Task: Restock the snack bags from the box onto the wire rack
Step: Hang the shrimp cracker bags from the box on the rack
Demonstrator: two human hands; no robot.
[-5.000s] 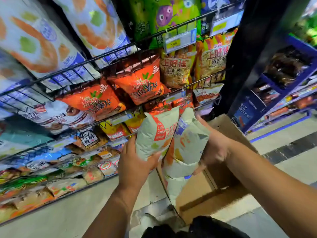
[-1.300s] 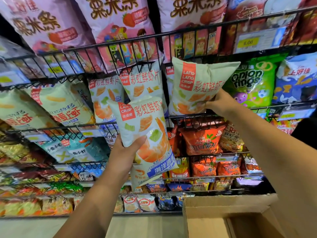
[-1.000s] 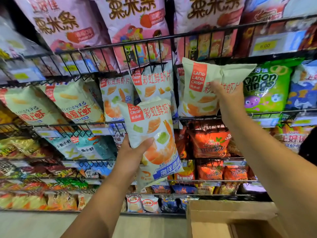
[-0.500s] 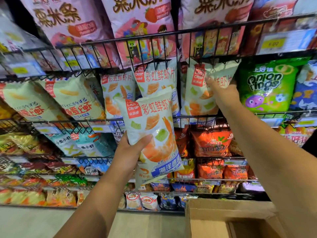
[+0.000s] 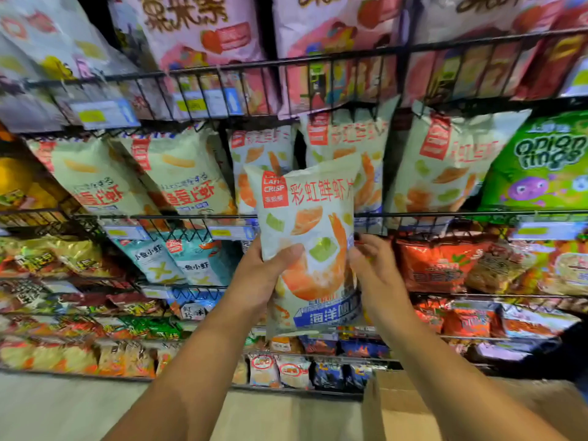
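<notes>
Releasing shelved bag (image 5: pixel 445 167), right hand (image 5: pixel 374 265) joins left hand (image 5: pixel 264 275), both clamped round snack bag (image 5: pixel 311 224).

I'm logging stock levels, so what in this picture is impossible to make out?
- Cardboard box: head view, inside cut off by the bottom edge and the right forearm; remaining bags unseen.
- Price labels: head view, blurred, unreadable.
- Right hand at the shrimp crisp bag held by the left hand: its fingers lie partly behind the bag, grip unclear.
</notes>
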